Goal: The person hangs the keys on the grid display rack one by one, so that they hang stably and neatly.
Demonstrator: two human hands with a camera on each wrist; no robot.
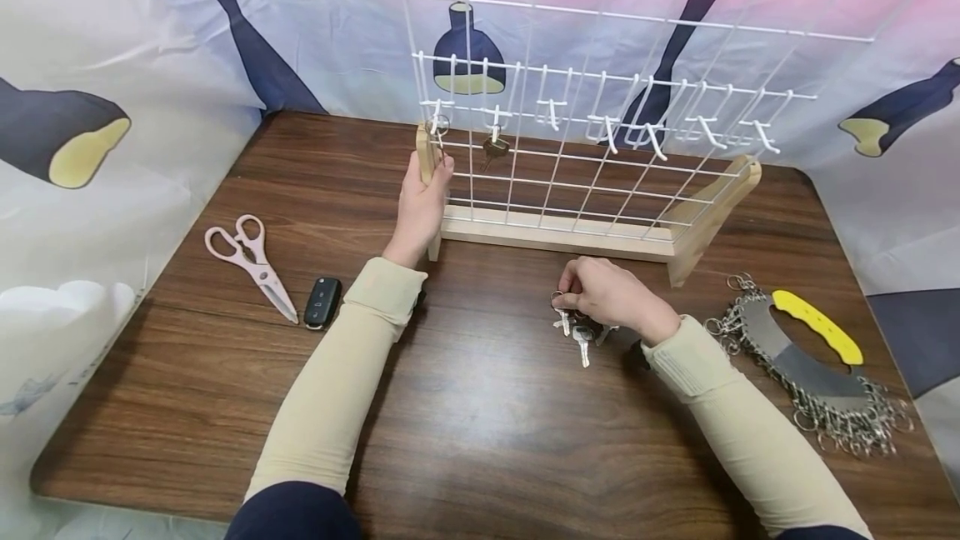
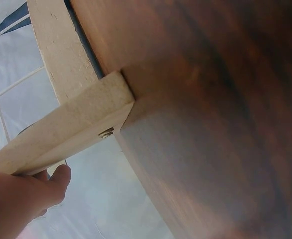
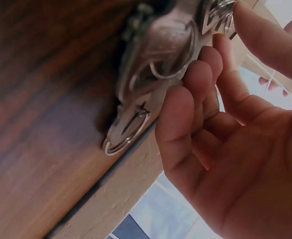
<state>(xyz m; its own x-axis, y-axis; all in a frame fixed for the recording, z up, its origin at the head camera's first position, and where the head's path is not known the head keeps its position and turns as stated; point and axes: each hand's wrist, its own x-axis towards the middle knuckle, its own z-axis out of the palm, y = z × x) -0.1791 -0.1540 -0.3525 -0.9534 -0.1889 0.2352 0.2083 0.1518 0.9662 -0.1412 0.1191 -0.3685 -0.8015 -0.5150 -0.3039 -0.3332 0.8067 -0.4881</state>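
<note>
My left hand (image 1: 422, 207) grips the left wooden upright (image 1: 426, 155) of a white wire grid rack. In the left wrist view, the thumb and fingers of the left hand (image 2: 24, 199) lie around the edge of that wooden piece (image 2: 76, 119). Low over the table in front of the rack, my right hand (image 1: 609, 294) pinches a bunch of keys (image 1: 582, 344) by a ring. The right wrist view shows the keys (image 3: 168, 42) and rings dangling beside the curled fingers. A dark key (image 1: 495, 148) hangs on one rack hook, and a key ring (image 1: 438, 125) on the hook left of it.
Several bare white hooks (image 1: 652, 140) line the grid. Left on the brown table (image 1: 465, 457) lie pink-handled scissors (image 1: 255, 261) and a black car key (image 1: 322, 302). On the right is a curved grey holder with a yellow handle (image 1: 817, 325), fringed with small rings and clips.
</note>
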